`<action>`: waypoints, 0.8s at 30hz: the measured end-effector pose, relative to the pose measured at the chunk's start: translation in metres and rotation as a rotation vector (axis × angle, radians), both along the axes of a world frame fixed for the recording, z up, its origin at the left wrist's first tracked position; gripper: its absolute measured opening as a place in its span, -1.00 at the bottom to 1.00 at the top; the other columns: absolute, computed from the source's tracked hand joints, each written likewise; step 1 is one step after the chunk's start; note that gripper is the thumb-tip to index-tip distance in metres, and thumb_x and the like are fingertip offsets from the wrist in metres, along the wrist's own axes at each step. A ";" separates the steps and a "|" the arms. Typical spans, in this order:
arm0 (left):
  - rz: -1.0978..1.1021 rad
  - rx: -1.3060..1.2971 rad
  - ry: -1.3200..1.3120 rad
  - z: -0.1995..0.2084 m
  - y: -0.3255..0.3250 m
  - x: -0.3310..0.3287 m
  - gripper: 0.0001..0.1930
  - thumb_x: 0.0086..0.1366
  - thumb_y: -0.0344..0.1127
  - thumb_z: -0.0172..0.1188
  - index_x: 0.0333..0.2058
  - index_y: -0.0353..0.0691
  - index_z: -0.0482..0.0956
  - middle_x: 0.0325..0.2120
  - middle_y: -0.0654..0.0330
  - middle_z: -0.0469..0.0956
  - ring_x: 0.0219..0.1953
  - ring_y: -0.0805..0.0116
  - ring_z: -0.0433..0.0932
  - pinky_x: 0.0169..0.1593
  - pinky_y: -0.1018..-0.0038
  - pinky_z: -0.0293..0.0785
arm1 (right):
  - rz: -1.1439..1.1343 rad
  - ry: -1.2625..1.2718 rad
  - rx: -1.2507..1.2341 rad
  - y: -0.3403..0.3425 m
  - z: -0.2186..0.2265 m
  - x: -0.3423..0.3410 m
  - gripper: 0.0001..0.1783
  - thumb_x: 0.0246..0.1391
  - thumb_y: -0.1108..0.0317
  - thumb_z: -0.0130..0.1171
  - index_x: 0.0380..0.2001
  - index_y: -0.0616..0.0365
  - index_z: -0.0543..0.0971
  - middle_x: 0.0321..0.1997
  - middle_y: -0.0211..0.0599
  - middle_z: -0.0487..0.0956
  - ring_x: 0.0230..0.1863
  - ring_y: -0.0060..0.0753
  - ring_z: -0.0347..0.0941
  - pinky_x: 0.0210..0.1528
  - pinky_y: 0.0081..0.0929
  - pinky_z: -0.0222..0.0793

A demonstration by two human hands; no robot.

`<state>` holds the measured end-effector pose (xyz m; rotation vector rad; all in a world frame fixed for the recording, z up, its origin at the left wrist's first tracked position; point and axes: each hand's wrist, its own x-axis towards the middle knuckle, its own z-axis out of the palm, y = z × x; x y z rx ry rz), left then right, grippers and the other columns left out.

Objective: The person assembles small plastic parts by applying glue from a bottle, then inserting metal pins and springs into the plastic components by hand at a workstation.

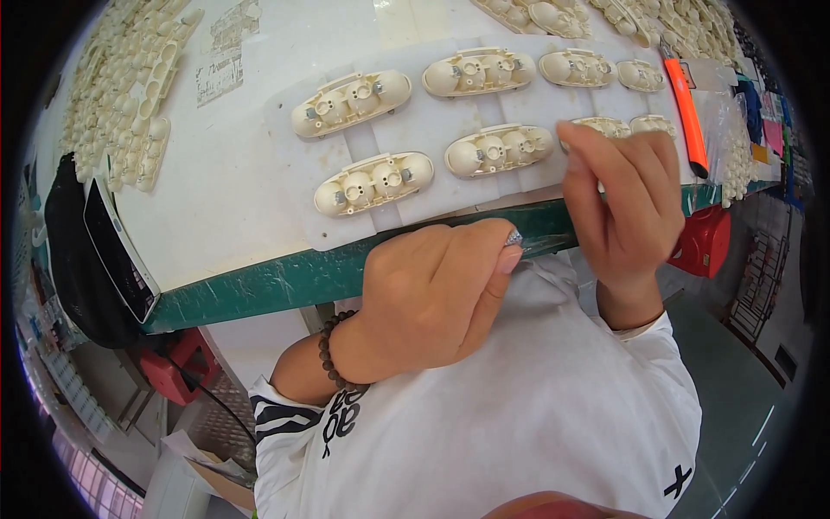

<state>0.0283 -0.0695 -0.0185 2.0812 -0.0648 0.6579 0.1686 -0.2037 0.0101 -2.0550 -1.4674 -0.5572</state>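
Observation:
My left hand (432,290), with a dark beaded bracelet on its wrist, is closed at the table's front edge. Small silvery metal pieces (514,237) show between its thumb and index finger. My right hand (627,195) is curled over the right part of a white board (290,164), its fingertips by a cream plastic housing (598,126) that they partly cover. Whatever those fingers pinch is hidden. Several similar oval housings sit in two rows on the board, such as one at the front left (373,184) and one behind it (351,104); some carry small grey metal pieces.
An orange utility knife (686,112) lies right of the board. Heaps of cream housings (117,104) cover the table's left, with others (540,16) at the back. A white-framed phone (121,251) and a black object (78,259) are at the left edge. Red stools (702,242) stand below.

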 end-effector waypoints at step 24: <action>-0.023 0.003 -0.019 0.004 -0.006 0.009 -0.88 0.15 -0.48 0.20 -0.33 -0.36 0.51 -0.70 0.21 0.35 -0.73 0.31 0.31 -0.66 0.43 0.23 | 0.241 -0.037 0.092 -0.010 -0.009 -0.016 -0.60 -0.41 0.41 0.26 -0.33 0.27 0.63 -0.54 -0.42 0.49 -0.57 -0.48 0.27 -0.61 -0.55 0.06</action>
